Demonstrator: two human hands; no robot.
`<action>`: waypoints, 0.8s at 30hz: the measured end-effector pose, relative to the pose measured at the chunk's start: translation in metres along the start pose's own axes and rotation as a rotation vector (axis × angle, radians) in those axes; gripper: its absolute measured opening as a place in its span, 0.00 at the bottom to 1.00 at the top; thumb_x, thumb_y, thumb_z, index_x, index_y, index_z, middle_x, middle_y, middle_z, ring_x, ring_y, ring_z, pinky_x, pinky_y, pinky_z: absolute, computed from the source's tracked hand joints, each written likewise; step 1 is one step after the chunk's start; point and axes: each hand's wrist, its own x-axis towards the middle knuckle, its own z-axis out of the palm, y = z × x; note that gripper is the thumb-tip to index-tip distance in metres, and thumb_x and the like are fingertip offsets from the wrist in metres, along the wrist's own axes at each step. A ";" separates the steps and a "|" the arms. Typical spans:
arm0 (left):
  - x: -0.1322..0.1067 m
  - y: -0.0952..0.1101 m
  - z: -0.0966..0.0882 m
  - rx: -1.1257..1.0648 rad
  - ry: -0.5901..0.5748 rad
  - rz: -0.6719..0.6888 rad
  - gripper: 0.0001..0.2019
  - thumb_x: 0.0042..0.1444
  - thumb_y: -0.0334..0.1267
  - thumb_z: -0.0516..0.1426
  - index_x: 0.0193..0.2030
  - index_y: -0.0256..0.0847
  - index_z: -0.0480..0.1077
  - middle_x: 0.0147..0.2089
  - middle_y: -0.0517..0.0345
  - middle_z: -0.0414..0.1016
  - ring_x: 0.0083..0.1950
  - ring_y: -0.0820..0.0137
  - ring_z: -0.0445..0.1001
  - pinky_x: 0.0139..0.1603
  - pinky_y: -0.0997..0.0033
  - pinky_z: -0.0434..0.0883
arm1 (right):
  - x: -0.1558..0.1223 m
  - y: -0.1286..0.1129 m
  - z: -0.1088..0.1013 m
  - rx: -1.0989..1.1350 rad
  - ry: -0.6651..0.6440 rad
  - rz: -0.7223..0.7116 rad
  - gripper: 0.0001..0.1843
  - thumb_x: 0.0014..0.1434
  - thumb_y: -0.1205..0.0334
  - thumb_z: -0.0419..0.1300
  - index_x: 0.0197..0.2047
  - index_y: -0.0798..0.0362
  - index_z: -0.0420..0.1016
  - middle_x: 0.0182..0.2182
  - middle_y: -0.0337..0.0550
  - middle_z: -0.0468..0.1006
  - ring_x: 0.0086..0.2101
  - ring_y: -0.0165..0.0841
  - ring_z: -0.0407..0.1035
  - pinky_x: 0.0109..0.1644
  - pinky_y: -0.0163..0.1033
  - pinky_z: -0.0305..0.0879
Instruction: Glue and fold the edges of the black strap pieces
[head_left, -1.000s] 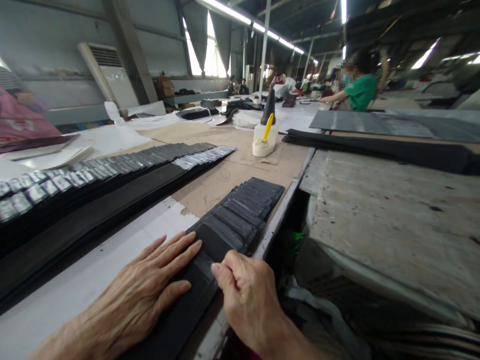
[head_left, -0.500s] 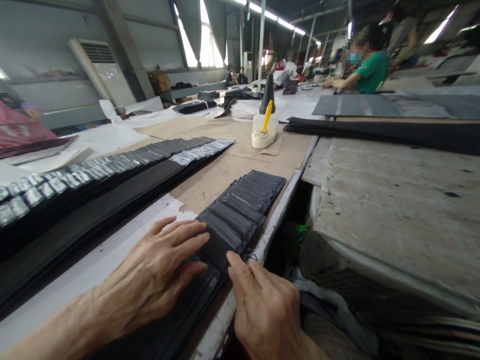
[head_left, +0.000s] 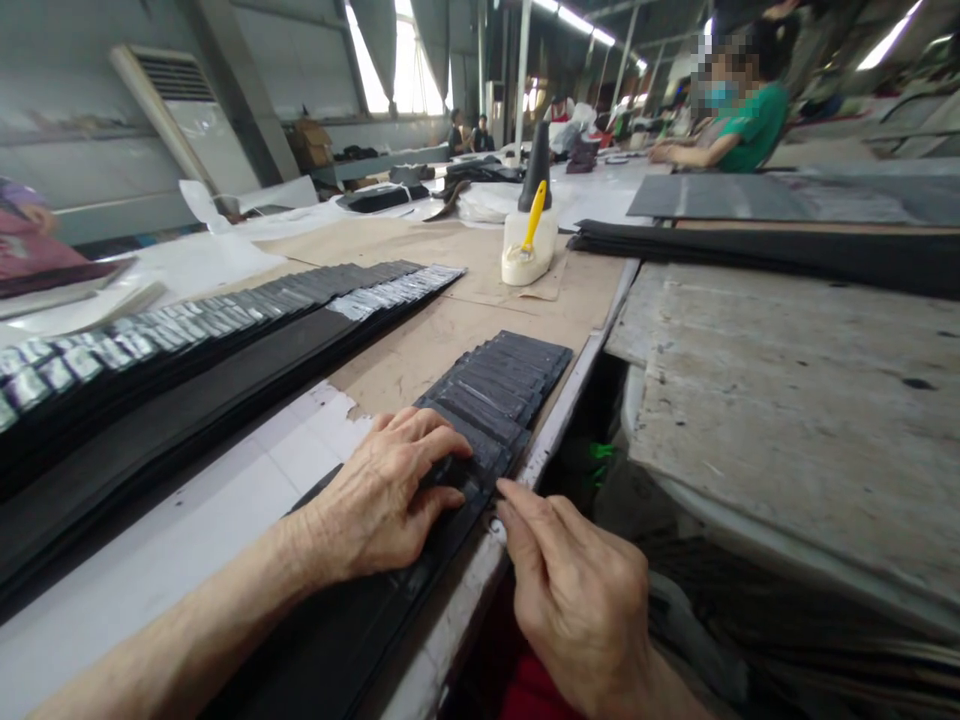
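Observation:
A fanned stack of flat black strips, their overlapping ends stepped, lies along the front edge of the table. My left hand rests on these strips with bent fingers, its thumb apart from the forefinger. Beside the stack's near edge, my right hand is closed, thumb and forefinger pinched at the corner of a black strip. Its other fingers are curled into the palm. Part of the strips lies hidden under my left hand and forearm.
Longer black strips with shiny ends lie fanned on the left. A white glue container with a yellow brush stands ahead. Right of a gap is a worn board. A person in green sits farther back.
Both hands have moved forward and right along the stack. My left fingers are more bent and now lie over the stepped ends. My right hand stays pinched at the edge.

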 end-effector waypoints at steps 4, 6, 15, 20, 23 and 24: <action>0.003 0.000 -0.001 0.009 -0.026 -0.006 0.09 0.52 0.32 0.55 0.40 0.40 0.64 0.41 0.55 0.65 0.44 0.63 0.61 0.44 0.59 0.59 | 0.011 -0.008 0.010 0.146 -0.056 0.104 0.08 0.57 0.68 0.54 0.34 0.59 0.74 0.26 0.41 0.75 0.26 0.28 0.70 0.31 0.32 0.60; 0.004 -0.001 0.000 -0.011 -0.008 -0.003 0.07 0.51 0.32 0.55 0.39 0.40 0.64 0.41 0.54 0.64 0.45 0.63 0.60 0.44 0.59 0.58 | 0.018 -0.008 0.014 0.173 -0.115 0.177 0.06 0.56 0.67 0.55 0.33 0.57 0.73 0.25 0.40 0.75 0.25 0.29 0.70 0.29 0.32 0.60; 0.005 -0.008 0.003 -0.149 -0.009 0.011 0.05 0.53 0.34 0.55 0.37 0.40 0.64 0.39 0.55 0.64 0.44 0.63 0.60 0.46 0.58 0.57 | 0.049 0.005 0.007 0.030 -0.540 0.199 0.05 0.55 0.69 0.55 0.28 0.54 0.69 0.22 0.36 0.74 0.23 0.27 0.67 0.26 0.31 0.54; 0.006 -0.009 0.003 -0.146 -0.002 0.019 0.06 0.52 0.33 0.56 0.37 0.39 0.64 0.39 0.56 0.64 0.44 0.64 0.61 0.46 0.58 0.57 | 0.048 0.030 -0.003 -0.403 -0.196 -0.217 0.11 0.61 0.67 0.49 0.28 0.56 0.68 0.22 0.40 0.71 0.22 0.30 0.65 0.25 0.35 0.49; 0.008 -0.009 0.003 -0.145 -0.017 0.029 0.07 0.51 0.33 0.57 0.38 0.39 0.64 0.39 0.57 0.64 0.44 0.64 0.61 0.47 0.59 0.57 | 0.039 0.040 -0.008 -0.461 -0.081 -0.248 0.13 0.63 0.65 0.47 0.30 0.56 0.68 0.21 0.39 0.70 0.22 0.28 0.64 0.26 0.34 0.49; 0.008 -0.010 0.002 -0.143 -0.021 0.032 0.07 0.51 0.34 0.57 0.38 0.40 0.65 0.39 0.57 0.65 0.44 0.64 0.61 0.47 0.59 0.57 | 0.035 0.041 -0.010 -0.453 -0.078 -0.228 0.12 0.63 0.65 0.47 0.30 0.56 0.68 0.21 0.39 0.70 0.22 0.28 0.64 0.25 0.33 0.50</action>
